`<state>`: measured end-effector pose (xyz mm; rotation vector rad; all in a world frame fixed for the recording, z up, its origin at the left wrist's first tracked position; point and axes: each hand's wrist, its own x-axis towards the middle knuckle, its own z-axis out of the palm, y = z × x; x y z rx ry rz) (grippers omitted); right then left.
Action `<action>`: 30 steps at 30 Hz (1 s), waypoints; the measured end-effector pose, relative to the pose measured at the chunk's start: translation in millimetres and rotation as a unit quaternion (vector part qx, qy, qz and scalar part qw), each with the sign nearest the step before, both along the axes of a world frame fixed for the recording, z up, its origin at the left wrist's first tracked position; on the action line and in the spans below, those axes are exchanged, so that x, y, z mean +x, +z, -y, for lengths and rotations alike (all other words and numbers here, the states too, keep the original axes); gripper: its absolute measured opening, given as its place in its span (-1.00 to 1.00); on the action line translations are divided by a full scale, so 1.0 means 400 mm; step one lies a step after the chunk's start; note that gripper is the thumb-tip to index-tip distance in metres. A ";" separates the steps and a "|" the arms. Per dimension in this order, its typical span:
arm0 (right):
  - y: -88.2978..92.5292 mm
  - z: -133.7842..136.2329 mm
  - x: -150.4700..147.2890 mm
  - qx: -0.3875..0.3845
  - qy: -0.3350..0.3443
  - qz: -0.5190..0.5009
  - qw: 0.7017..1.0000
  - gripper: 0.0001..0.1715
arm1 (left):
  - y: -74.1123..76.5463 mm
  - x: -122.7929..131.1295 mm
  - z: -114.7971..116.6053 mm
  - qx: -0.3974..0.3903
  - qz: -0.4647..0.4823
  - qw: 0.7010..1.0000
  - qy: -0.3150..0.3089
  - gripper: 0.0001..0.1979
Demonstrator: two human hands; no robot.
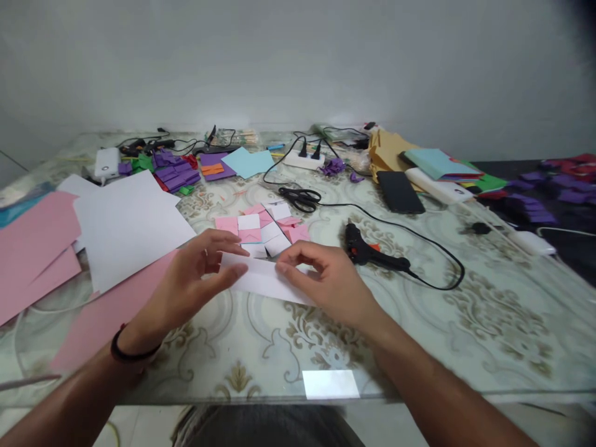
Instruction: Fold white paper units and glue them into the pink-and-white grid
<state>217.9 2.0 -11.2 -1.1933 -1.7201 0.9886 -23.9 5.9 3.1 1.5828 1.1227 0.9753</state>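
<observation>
A strip of white paper [263, 279] lies slanted on the patterned table in front of me, held by both hands. My left hand [195, 267] has its thumb on the strip's left part and its fingers curved at the far edge. With thumb and index finger, my right hand [321, 273] pinches the strip's upper edge right of the middle, hiding its right end. Just beyond lie several small folded pink and white paper pieces [251, 234]. A black pair of scissors [300, 198] rests behind these, and a black glue gun [372, 251] lies right of my right hand.
Large white sheets [133, 223] and pink sheets [32, 254] spread across the left. At the back are purple folded pieces [174, 174], blue paper [248, 162] and a power strip [305, 159]. A phone [400, 192] lies right; the glue gun's cord loops toward the table's right side.
</observation>
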 end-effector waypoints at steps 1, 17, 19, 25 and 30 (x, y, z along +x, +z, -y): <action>-0.005 0.001 -0.004 -0.010 0.001 -0.015 1.000 -0.88 | -0.002 0.006 0.001 -0.020 0.004 1.000 0.000 -0.68; 0.005 -0.011 0.015 0.026 0.038 -0.137 0.990 -0.98 | -0.009 -0.010 -0.006 -0.048 0.069 0.996 -0.017 -0.84; 0.005 -0.011 0.014 0.042 0.023 -0.124 0.991 -0.93 | -0.006 -0.008 -0.008 -0.033 0.034 0.999 -0.004 -0.85; -0.007 -0.008 -0.003 -0.028 -0.021 -0.223 0.974 -0.43 | -0.023 0.011 -0.006 -0.057 0.059 0.997 -0.001 -0.90; -0.031 -0.001 -0.029 -0.093 0.030 -0.240 0.966 -0.72 | -0.042 0.026 0.014 -0.093 0.022 0.993 -0.067 -0.79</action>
